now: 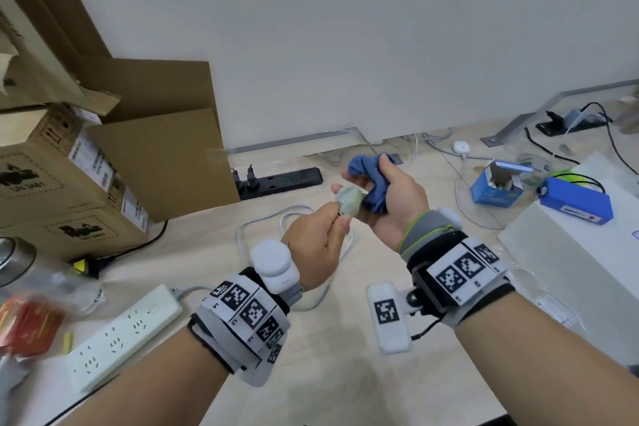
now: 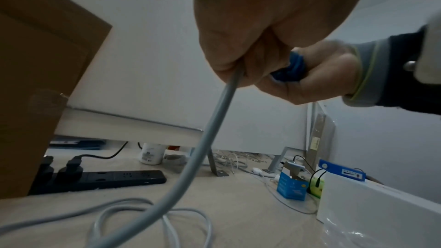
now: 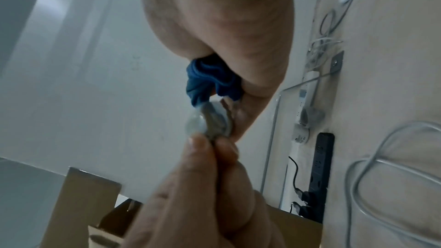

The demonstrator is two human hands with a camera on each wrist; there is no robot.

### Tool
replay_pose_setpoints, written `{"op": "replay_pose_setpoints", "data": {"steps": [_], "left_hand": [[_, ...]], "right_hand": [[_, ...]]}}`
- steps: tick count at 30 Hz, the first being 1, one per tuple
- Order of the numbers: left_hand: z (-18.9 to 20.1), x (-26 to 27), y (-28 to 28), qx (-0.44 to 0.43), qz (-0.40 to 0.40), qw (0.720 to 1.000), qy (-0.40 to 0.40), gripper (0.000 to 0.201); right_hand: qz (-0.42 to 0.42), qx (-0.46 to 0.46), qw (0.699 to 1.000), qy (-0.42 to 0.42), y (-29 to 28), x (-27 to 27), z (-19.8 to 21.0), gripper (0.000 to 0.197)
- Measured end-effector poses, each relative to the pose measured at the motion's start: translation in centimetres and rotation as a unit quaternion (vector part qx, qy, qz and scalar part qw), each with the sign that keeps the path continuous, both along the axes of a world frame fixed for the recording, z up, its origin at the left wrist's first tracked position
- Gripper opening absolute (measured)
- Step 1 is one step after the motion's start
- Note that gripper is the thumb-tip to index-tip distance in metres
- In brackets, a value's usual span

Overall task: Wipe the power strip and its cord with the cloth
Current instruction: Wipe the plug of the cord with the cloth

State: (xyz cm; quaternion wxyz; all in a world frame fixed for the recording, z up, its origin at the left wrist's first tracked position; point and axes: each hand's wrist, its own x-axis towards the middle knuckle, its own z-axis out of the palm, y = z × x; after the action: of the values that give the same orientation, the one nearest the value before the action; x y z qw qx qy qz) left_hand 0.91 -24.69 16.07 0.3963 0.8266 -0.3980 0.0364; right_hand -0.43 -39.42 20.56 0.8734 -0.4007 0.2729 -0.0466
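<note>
Box (image 1: 41,180) label "UN 3481"

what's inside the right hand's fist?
The right hand grips a bunched blue cloth, its folds sticking out above and below the fingers. The cloth's middle is covered by the palm. The cord's pale grey plug sits at the fingertips, held by the left hand.

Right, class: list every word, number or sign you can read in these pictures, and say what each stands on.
"UN 3481": printed on the upper cardboard box.
"UN 3481": printed on the lower cardboard box.
White shipping labels on those boxes: too small to read.
Blue carton: print blurred.
Black-and-white square markers on the wristbands: coded patterns, no words.
</note>
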Motion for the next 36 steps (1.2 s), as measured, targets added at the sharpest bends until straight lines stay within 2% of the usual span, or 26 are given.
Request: {"op": "replay_pose_setpoints", "data": {"steps": [3, 4, 5, 7, 8, 9, 11, 14, 16, 18, 19, 21, 22, 23, 25, 26, 27, 30, 31, 33, 35, 36], "left_hand": [[-0.3, 0.3, 0.0, 0.0, 0.025, 0.999, 0.027, 0.029], [-0.2, 0.3, -0.2, 0.0, 0.03, 0.999, 0.038, 0.029], [0.0, 0.2, -0.5, -0.004, 0.033, 0.998, 0.049, 0.027], [0.3, 0.0, -1.1, -0.014, 0.037, 0.997, 0.061, 0.022], [0.4, -0.2, -1.2, -0.016, 0.039, 0.997, 0.061, 0.022], [0.5, -0.2, -1.3, -0.015, 0.039, 0.997, 0.058, 0.023], [0.4, -0.2, -1.1, -0.009, 0.036, 0.998, 0.048, 0.028], [0.2, -0.1, -0.9, -0.009, 0.014, 1.0, 0.026, 0.039], [0.3, 0.0, -0.9, -0.01, 0.007, 1.0, 0.019, 0.042], [0.5, 0.3, -0.9, -0.002, 0.017, 1.0, 0.021, 0.035], [0.5, 0.5, -0.8, 0.009, 0.033, 0.999, 0.026, 0.032], [0.6, 0.9, -0.8, 0.028, 0.065, 0.997, 0.033, 0.031], [0.6, 1.0, -0.9, 0.03, 0.075, 0.996, 0.03, 0.032], [0.7, 1.1, -1.0, 0.029, 0.081, 0.996, 0.027, 0.03], [1.1, 0.8, -1.4, 0.03, 0.088, 0.995, 0.023, 0.023], [1.3, 0.7, -1.5, 0.034, 0.089, 0.995, 0.019, 0.021], [1.3, 0.6, -1.6, 0.038, 0.09, 0.995, 0.011, 0.02], [0.9, 0.5, -1.5, 0.046, 0.104, 0.993, -0.033, 0.025], [0.6, 0.5, -1.4, 0.048, 0.112, 0.991, -0.049, 0.031], [0.3, 0.4, -1.3, 0.045, 0.12, 0.99, -0.057, 0.035], [0.1, 0.5, -1.0, 0.055, 0.128, 0.99, -0.036, 0.032], [0.2, 0.6, -1.0, 0.072, 0.135, 0.988, -0.021, 0.03]], "right_hand": [[-0.008, -0.013, 0.999, -0.03, 0.2, -0.6, 0.5, 0.036], [0.001, -0.069, 0.997, -0.04, 0.7, -0.9, 0.2, 0.03], [0.015, -0.163, 0.985, -0.048, 1.5, -1.2, -0.3, 0.023], [0.033, -0.355, 0.932, -0.071, 2.8, -1.7, -1.4, 0.013], [0.02, -0.405, 0.911, -0.075, 3.2, -1.8, -1.9, 0.015], [0.005, -0.422, 0.904, -0.073, 3.3, -1.7, -2.2, 0.019], [0.003, -0.394, 0.918, -0.057, 3.1, -1.0, -2.2, 0.024], [0.022, -0.196, 0.98, 0.003, 2.1, 0.0, -2.0, 0.031], [0.011, -0.101, 0.994, 0.036, 1.5, 0.3, -1.8, 0.037], [-0.028, -0.071, 0.996, 0.035, 0.9, 0.5, -1.6, 0.042], [-0.044, -0.064, 0.997, 0.025, 0.6, 0.5, -1.5, 0.043], [-0.043, -0.069, 0.997, -0.014, 0.8, 0.3, -1.2, 0.033], [-0.022, -0.108, 0.993, -0.035, 1.2, 0.1, -1.3, 0.025], [0.004, -0.188, 0.981, -0.049, 1.7, 0.0, -1.5, 0.019], [0.028, -0.358, 0.931, -0.06, 2.9, -0.3, -2.3, 0.011], [0.016, -0.399, 0.915, -0.063, 3.4, -0.4, -2.3, 0.005], [-0.001, -0.412, 0.909, -0.063, 3.7, -0.4, -2.5, 0.01], [-0.028, -0.391, 0.92, -0.015, 3.6, 0.2, -2.6, 0.026], [-0.028, -0.352, 0.935, 0.008, 3.5, 0.5, -2.7, 0.028], [-0.013, -0.22, 0.974, 0.045, 3.0, 1.2, -2.7, 0.033], [0.001, -0.132, 0.99, 0.056, 2.5, 1.4, -1.9, 0.032], [-0.003, -0.126, 0.991, 0.054, 2.3, 1.4, -1.6, 0.029]]}}
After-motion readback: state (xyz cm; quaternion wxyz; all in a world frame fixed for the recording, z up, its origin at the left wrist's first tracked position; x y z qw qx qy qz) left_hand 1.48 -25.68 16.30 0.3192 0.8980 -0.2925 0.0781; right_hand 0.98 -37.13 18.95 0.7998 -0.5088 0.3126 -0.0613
